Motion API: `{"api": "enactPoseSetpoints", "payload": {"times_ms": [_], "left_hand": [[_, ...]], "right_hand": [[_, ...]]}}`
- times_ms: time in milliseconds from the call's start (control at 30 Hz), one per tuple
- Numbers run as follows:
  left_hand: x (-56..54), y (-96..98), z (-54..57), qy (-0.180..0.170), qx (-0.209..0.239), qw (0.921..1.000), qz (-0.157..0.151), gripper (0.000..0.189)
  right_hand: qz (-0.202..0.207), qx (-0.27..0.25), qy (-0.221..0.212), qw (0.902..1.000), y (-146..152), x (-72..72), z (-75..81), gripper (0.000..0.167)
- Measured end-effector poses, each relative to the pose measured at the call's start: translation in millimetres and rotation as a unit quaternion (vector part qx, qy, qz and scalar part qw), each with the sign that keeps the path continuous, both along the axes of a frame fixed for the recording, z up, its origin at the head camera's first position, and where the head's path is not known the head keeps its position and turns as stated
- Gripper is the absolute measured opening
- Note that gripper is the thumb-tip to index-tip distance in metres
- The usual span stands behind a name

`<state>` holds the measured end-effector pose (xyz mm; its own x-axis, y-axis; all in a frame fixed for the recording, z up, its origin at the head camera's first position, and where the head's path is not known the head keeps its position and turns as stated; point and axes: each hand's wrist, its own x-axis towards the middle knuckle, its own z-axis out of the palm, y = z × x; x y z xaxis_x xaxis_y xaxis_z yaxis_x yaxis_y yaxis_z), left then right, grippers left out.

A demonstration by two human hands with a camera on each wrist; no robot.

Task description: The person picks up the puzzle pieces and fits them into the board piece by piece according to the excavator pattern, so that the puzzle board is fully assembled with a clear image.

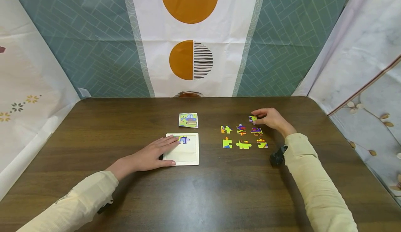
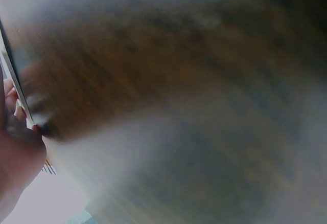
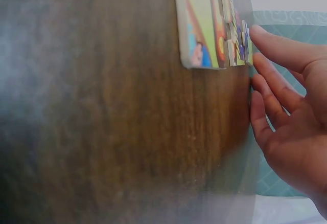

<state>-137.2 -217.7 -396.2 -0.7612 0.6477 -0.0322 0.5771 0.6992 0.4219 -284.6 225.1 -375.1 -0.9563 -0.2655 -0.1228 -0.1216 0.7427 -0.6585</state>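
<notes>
My left hand (image 1: 156, 153) rests on the left side of a white puzzle tray (image 1: 183, 163), fingers stretched out and thumb along its lower left edge. A purple and green jigsaw piece (image 1: 185, 140) lies in the tray's upper part, beside the fingertips. My right hand (image 1: 272, 118) pinches a small green and purple puzzle piece (image 1: 251, 118) at the far right of the loose pieces, thumb and index finger on either side of it. In the right wrist view, the thumb of my right hand (image 3: 296, 91) meets the edge of the farthest pieces, low at the tabletop.
Several loose puzzle pieces lie in rows, among them a green one (image 1: 227, 143) and a yellow-green one (image 1: 243, 145). A colourful picture card (image 1: 188, 120) lies behind the tray. The brown wooden table (image 1: 141, 197) ends at a patterned curtain (image 1: 109, 44).
</notes>
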Motion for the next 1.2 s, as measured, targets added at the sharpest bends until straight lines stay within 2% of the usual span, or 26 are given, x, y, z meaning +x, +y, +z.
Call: {"api": "enactPoseSetpoints", "payload": {"times_ms": [467,733,933,1200], "left_hand": [[-0.9,-0.1,-1.8,0.002,0.008,1.0000,-0.003,0.073],[-0.5,-0.2,-2.4,0.018,0.015,0.9997,-0.011,0.073],[-0.8,0.4,-1.2,-0.004,0.008,0.9999,-0.005,0.075],[-0.4,-0.4,-1.3,-0.008,0.002,1.0000,-0.001,0.075]], "right_hand": [[0.022,0.034,-0.003,0.9992,0.5,-4.1,-2.0,0.049],[0.048,0.051,0.004,0.9975,0.2,-1.8,0.7,0.047],[0.055,0.048,0.006,0.9973,-0.4,-2.5,1.3,0.046],[0.066,0.053,0.015,0.9963,-1.7,-1.7,3.3,0.043]]}}
